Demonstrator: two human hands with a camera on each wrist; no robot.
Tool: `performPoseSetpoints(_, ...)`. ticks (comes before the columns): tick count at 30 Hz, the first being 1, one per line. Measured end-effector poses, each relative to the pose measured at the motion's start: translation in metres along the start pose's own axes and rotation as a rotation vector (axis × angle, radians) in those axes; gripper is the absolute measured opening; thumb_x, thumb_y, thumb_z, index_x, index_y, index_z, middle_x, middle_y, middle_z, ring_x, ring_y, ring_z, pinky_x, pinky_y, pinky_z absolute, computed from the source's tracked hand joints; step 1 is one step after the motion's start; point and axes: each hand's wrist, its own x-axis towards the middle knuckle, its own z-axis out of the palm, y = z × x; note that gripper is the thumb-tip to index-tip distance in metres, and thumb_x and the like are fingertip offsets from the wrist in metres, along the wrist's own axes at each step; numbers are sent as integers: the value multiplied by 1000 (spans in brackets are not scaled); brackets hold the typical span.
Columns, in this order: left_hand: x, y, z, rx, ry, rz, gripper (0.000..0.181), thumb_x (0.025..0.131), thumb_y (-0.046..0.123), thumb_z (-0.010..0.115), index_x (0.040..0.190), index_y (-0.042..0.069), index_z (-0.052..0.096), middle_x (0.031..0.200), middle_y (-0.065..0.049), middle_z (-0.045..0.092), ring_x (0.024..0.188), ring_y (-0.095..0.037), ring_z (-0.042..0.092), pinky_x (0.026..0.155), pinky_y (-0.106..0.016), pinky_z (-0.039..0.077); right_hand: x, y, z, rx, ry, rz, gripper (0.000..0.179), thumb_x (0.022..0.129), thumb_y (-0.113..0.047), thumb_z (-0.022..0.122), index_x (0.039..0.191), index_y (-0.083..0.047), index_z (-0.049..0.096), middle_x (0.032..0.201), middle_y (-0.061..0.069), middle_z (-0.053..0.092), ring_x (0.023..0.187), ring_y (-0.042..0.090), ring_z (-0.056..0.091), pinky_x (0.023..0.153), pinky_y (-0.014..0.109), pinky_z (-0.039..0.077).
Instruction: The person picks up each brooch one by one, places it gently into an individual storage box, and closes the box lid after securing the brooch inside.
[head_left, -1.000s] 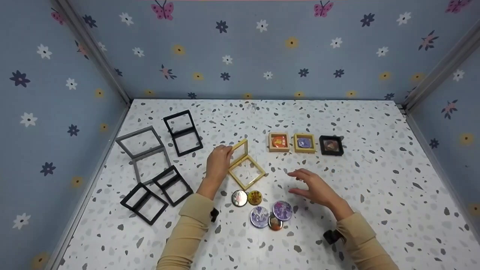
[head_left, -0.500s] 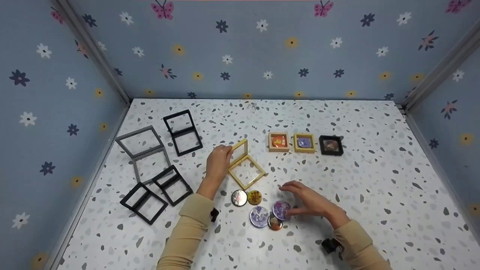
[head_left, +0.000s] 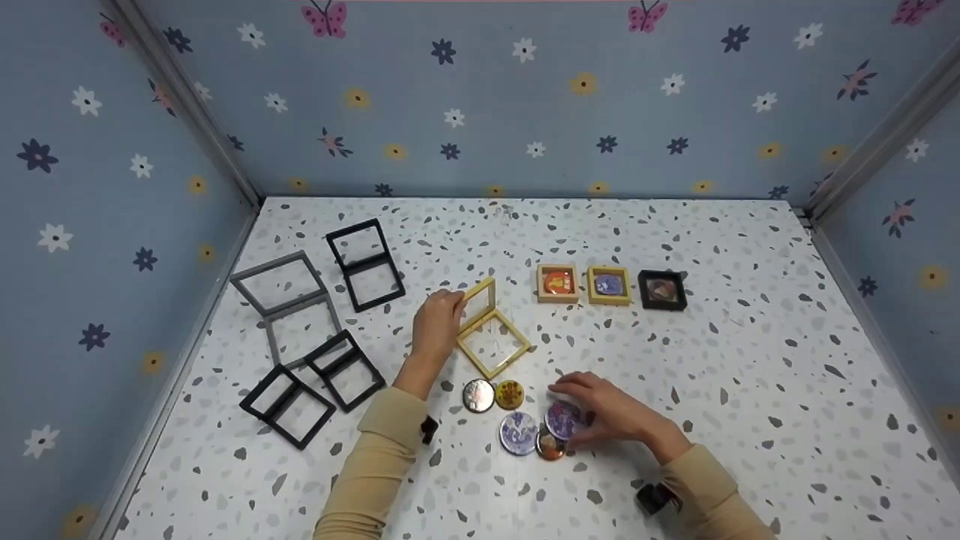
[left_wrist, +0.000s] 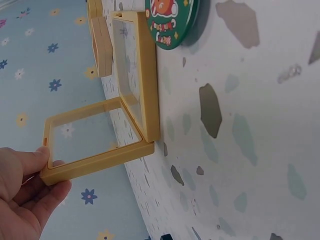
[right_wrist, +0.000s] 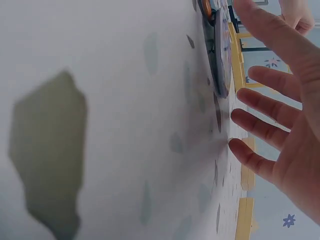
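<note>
My left hand [head_left: 437,326] pinches the raised half of a yellow hinged display frame [head_left: 510,363] with clear film panes. In the left wrist view, thumb and fingers grip the corner of that half [left_wrist: 97,162], while the other half rests on the table. My right hand [head_left: 611,412] hovers at a purple round badge [head_left: 559,421], thumb and fingers spread around its right side. The purple badge overlaps an orange-brown badge [head_left: 550,448]. Beside them lie a pale purple badge [head_left: 518,433], a yellow badge [head_left: 509,394] and a shiny dark-rimmed badge [head_left: 478,396].
At the left stand unfolded black frames [head_left: 375,302] and a larger grey frame [head_left: 271,341]. Toward the back right, a light wooden-coloured frame [head_left: 557,299], a yellow frame [head_left: 609,301] and a black frame [head_left: 664,305] each hold a badge. Patterned walls enclose the speckled table [head_left: 750,375].
My right hand has moved left and toward the near side, from beside the yellow frame to the purple badge. The left hand keeps its pinch on the frame without moving.
</note>
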Motion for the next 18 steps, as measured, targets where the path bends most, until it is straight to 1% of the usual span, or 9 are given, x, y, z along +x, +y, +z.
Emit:
performPoseSetpoints(3, 0, -1, 1, 6, 18, 17, 14, 85, 8, 58, 91, -1, 67, 80, -11, 61, 76, -24, 59, 68, -34, 48, 1, -1, 1, -19, -18, 11, 81, 62, -45, 76, 128, -10, 46, 126, 6, 43, 114, 20, 40, 95, 38, 33)
performPoseSetpoints(5, 0, -1, 1, 7, 21, 17, 14, 85, 8, 58, 91, 0, 67, 79, -11, 61, 76, -24, 59, 68, -34, 48, 1, -2, 2, -32, -24, 17, 79, 62, -44, 76, 127, -11, 47, 125, 5, 44, 113, 19, 41, 95, 38, 34)
performPoseSetpoints(18, 0, 0, 0, 11, 9, 2, 14, 85, 8, 58, 92, 0, 67, 80, -11, 61, 76, -24, 58, 69, -34, 47, 4, -5, 4, -44, -26, 27, 62, 63, -31, 77, 118, -13, 56, 112, 1, 48, 101, 14, 44, 87, 34, 39)
